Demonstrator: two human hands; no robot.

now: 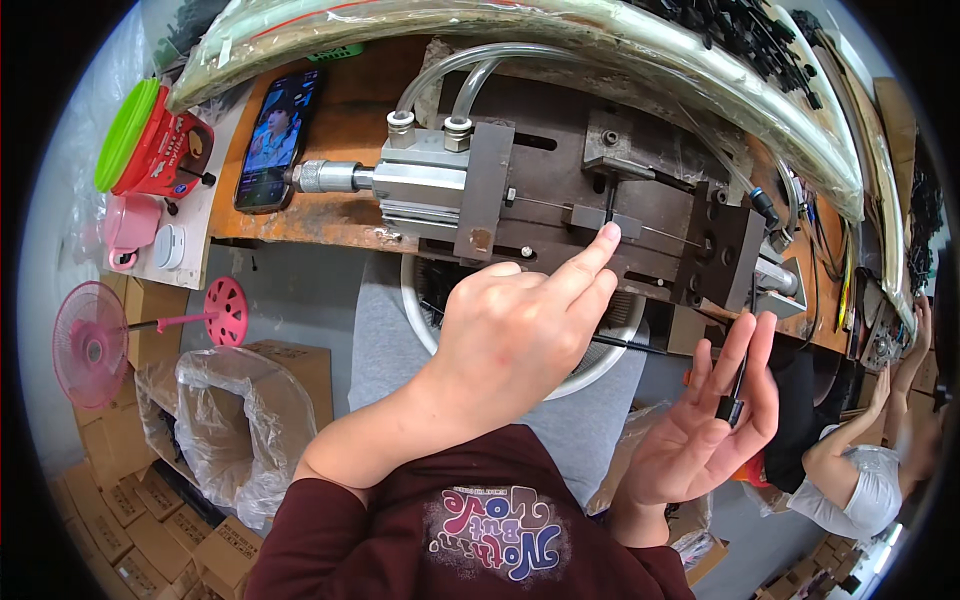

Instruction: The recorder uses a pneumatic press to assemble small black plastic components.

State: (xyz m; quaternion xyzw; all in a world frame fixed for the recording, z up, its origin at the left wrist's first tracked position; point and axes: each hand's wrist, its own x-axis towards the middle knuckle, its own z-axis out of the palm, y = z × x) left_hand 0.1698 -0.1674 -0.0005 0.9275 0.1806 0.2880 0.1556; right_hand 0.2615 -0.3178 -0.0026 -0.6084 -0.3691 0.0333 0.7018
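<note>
Left hand, grip unclear, has a fingertip at the pin just ahead and could get nipped if the cylinder ahead-left fires; right hand pinches a rod, droppable if held loosely.

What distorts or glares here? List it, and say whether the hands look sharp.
Head view: black corners, and the workbench edge bows fisheye-style; head view: white glare streaks the clear plastic wrap; head view: left hand and right hand look fairly sharp.
</note>
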